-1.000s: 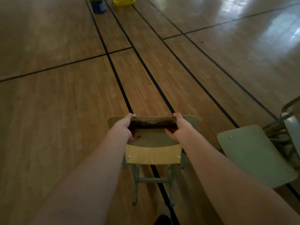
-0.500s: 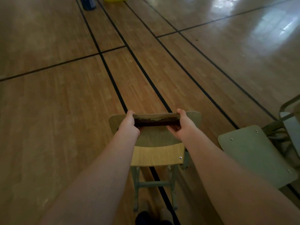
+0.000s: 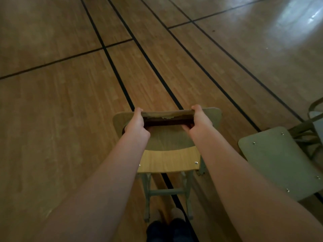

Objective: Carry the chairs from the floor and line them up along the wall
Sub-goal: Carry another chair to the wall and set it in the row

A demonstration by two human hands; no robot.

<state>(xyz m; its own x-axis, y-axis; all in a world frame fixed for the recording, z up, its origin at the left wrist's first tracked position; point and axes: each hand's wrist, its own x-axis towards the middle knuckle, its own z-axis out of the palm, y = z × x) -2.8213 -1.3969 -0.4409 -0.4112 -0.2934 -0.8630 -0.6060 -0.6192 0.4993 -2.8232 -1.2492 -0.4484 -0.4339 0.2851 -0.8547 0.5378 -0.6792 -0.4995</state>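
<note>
Floor lines (image 3: 113, 67) have slid down-frame — you are advancing. Left hand (image 3: 135, 124) and right hand (image 3: 201, 120) each clasp the chair (image 3: 168, 160) by its far edge, centre frame — carry underway; wall not in view.

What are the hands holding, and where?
A wooden chair: the left hand and right hand grip the chipped far edge of its seat.

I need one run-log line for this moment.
left hand: grips wooden chair | right hand: grips wooden chair | green chair: beside, right
</note>
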